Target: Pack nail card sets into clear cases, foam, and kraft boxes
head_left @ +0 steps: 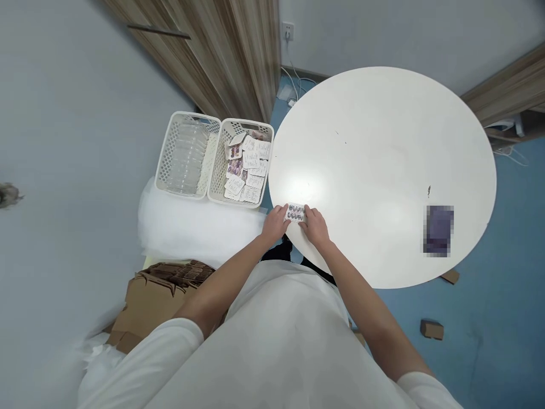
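Observation:
Both my hands meet at the near left edge of a round white table (383, 159). Between them lies a small clear blister pack (295, 212) with rows of dark pieces in it. My left hand (276, 222) grips the pack's left end with curled fingers. My right hand (315, 225) pinches its right end. The pack rests on or just above the tabletop.
Two white perforated baskets stand to the left on a white padded surface: one (187, 153) holds clear trays, the other (247, 162) holds several printed packs. Open cardboard boxes (162, 289) sit below them. A blurred dark object (438, 230) lies on the table's right side. Cardboard scraps (431, 328) lie on the blue floor.

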Action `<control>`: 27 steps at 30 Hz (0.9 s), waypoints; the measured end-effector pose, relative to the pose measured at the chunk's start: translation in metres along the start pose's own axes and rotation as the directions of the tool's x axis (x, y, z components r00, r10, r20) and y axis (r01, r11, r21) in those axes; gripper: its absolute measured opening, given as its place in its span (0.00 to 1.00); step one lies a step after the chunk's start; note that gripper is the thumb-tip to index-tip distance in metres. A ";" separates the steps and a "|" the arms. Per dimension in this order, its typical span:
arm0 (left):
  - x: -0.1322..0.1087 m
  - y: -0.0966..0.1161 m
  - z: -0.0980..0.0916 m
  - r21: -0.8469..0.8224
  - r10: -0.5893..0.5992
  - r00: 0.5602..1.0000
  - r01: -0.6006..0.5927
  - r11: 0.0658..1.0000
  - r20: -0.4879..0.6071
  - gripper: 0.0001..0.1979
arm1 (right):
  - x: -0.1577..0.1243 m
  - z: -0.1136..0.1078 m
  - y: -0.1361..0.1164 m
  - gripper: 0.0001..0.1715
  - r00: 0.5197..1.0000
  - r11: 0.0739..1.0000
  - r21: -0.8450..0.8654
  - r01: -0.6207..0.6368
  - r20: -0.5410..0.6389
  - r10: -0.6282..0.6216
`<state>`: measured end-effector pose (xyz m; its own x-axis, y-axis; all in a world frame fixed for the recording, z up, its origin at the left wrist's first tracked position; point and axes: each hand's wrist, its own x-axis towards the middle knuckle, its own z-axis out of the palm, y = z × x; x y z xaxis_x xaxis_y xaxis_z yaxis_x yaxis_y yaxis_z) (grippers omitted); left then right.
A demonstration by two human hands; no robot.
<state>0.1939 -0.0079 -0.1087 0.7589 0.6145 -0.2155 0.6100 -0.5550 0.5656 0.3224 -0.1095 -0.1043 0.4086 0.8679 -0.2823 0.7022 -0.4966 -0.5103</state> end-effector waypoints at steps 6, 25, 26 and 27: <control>-0.006 0.000 -0.002 0.080 0.046 0.999 -0.046 0.996 -0.005 0.27 | -0.006 0.001 -0.001 0.32 0.999 1.000 -0.005 0.013 -0.034 -0.014; -0.008 -0.006 -0.025 0.165 0.212 0.972 -0.227 0.960 0.105 0.23 | -0.004 -0.008 -0.019 0.28 0.997 0.977 -0.198 0.079 -0.007 -0.082; -0.006 -0.006 -0.026 0.161 0.210 0.973 -0.224 0.961 0.097 0.24 | -0.001 -0.008 -0.020 0.28 0.997 0.977 -0.198 0.077 -0.012 -0.081; -0.004 -0.007 -0.026 0.157 0.210 0.974 -0.222 0.962 0.089 0.24 | 0.001 -0.008 -0.021 0.29 0.997 0.977 -0.198 0.075 -0.017 -0.080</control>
<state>0.1812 0.0083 -0.0907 0.8873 0.4320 -0.1615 0.4543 -0.7587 0.4668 0.3130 -0.0981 -0.0875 0.3609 0.9046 -0.2268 0.8326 -0.4221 -0.3586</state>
